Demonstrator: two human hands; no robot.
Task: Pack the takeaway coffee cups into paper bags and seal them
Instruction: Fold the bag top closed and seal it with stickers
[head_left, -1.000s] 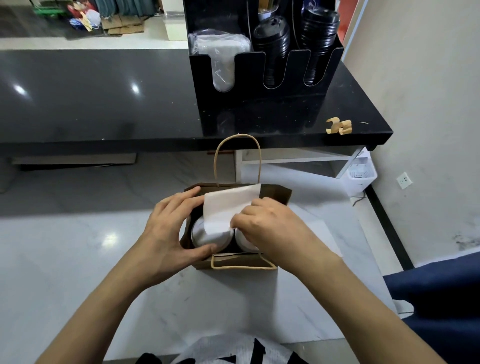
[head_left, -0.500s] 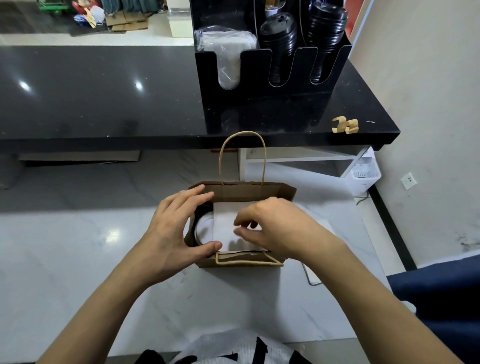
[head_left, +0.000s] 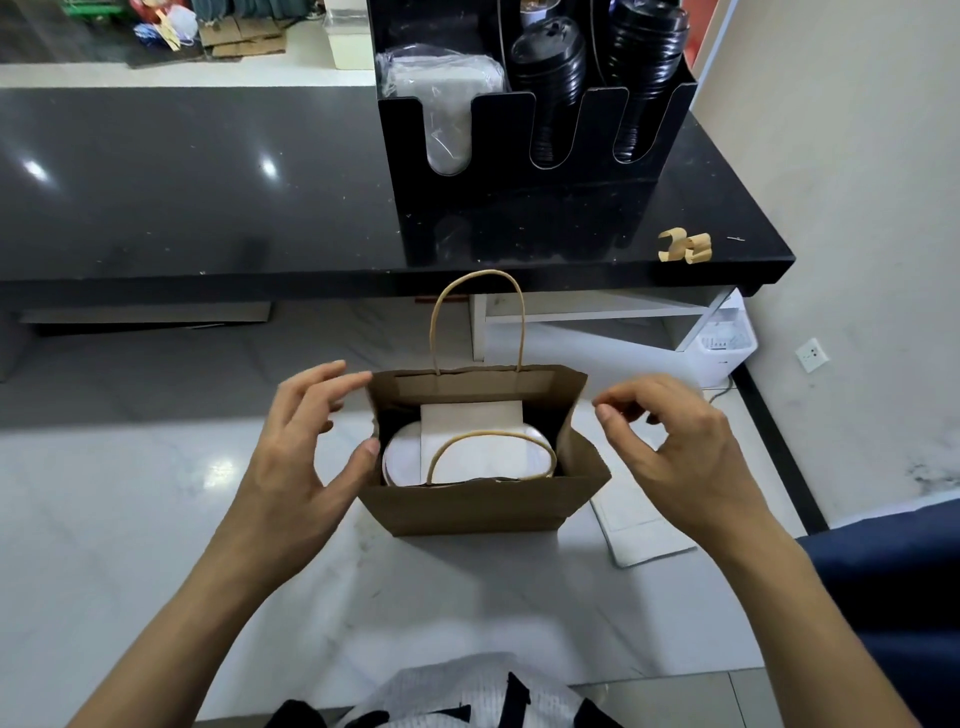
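A brown kraft paper bag (head_left: 475, 506) with twisted paper handles stands upright and open in the middle of the frame on a white marbled tabletop (head_left: 130, 519). Inside it, white round cup lids (head_left: 402, 457) show from above, and a white folded paper sheet (head_left: 470, 415) lies across them, leaning toward the bag's far wall. The near handle (head_left: 491, 441) has flopped inward over the lids, while the far handle (head_left: 478, 317) stands straight up. The left hand (head_left: 301, 457) sits at the bag's left edge, fingers spread and gently bent, its thumb touching the bag's left side wall and its fingertips at the upper left corner of the rim. The right hand (head_left: 670, 452) hovers just right of the bag, apart from it, fingers loosely curled and holding nothing. A flat white paper piece (head_left: 639, 525) lies on the tabletop under that hand, just beside the bag's right side. Beyond, in the upper half of the frame, runs a glossy black counter (head_left: 208, 197) carrying a black slotted organiser (head_left: 524, 171) with stacks of black plastic lids (head_left: 550, 67) and a clear-wrapped bundle (head_left: 441, 98). Two small tan paper curls (head_left: 683, 247) rest near the counter's right end. A beige wall with a white socket (head_left: 810, 356) fills the right of the frame.
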